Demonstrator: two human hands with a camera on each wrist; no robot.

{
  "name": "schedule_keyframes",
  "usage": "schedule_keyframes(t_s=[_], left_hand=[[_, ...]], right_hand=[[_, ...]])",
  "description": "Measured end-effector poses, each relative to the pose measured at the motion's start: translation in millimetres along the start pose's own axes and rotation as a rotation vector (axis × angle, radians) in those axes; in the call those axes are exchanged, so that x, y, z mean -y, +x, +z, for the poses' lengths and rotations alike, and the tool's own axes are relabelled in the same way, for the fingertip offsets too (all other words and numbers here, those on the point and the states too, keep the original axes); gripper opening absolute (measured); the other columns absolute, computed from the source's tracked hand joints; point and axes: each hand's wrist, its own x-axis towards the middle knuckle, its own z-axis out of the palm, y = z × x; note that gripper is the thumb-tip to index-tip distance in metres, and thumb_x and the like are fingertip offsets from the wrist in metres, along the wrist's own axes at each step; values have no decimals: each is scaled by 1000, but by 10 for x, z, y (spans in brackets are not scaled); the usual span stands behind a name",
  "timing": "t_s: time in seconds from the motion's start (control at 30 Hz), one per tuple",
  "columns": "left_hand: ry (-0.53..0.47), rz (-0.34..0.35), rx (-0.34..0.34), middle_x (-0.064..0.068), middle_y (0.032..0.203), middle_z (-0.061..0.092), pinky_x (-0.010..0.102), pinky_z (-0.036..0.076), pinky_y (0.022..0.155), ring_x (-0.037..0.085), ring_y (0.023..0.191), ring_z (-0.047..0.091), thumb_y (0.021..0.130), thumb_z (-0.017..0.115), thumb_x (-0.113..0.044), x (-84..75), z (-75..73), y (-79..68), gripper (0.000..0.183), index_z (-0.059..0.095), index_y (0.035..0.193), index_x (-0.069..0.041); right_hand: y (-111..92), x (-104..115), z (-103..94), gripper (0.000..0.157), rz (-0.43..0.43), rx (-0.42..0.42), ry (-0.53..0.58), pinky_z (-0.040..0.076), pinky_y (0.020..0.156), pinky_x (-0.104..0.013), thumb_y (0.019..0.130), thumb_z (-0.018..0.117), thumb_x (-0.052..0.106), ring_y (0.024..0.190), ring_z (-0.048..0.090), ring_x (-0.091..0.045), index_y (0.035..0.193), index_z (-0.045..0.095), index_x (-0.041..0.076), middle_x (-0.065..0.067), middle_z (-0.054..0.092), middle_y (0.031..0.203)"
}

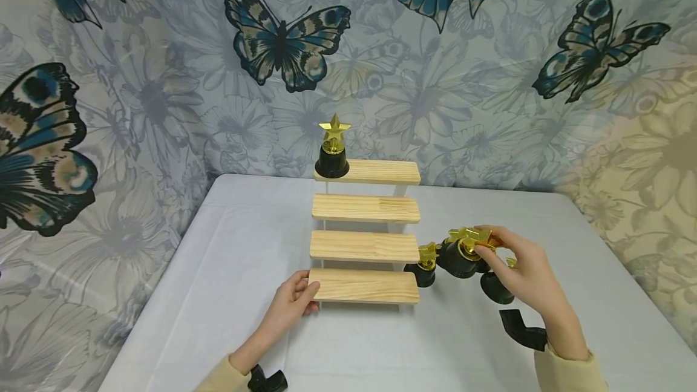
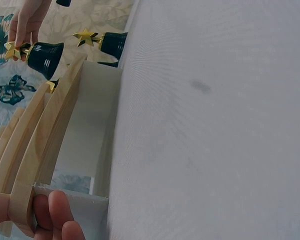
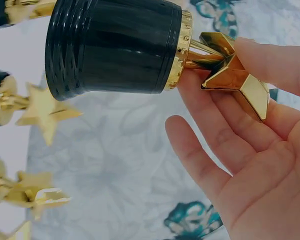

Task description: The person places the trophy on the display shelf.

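Note:
My right hand (image 1: pixel 525 268) pinches a star trophy (image 3: pixel 115 47) by its gold star, thumb on one side and fingers behind. Its ribbed black base hangs free of the hand, above other trophies to the right of a stepped display stand. My left hand (image 1: pixel 291 298) grips the left end of the stand's lowest wooden shelf (image 1: pixel 365 286), thumb on top and fingertips curled underneath. Another star trophy (image 1: pixel 332 162) stands upright at the left end of the top shelf (image 1: pixel 383 171). In the left wrist view, curled fingers (image 2: pixel 60 210) show under the shelf end.
Several more star trophies stand right of the stand, among them one trophy (image 1: pixel 423 274) close by its lower shelves and another base (image 1: pixel 495 288) below my right hand. A white cloth (image 1: pixel 245 228) covers the table. Butterfly-patterned fabric (image 1: pixel 370 65) hangs behind.

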Motion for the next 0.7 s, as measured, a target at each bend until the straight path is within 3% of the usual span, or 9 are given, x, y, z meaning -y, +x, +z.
schedule_keyframes(t_s=[0.23,0.7], left_hand=[[-11,-4,2,12,85,63,27,50,55,21,64,61,96,54,-25,-4,-11,3,48,44,125,10],[-20,2,10,12,86,63,27,50,54,19,63,61,96,54,-24,5,-12,2,48,43,125,12]], right_hand=[[208,101,-49,46,-54,-1,31,41,69,-12,72,73,-10,77,54,1,113,64,8,4,65,89],[620,222,-22,39,-96,-8,27,42,65,-15,78,71,-4,84,54,-1,114,63,9,2,65,93]])
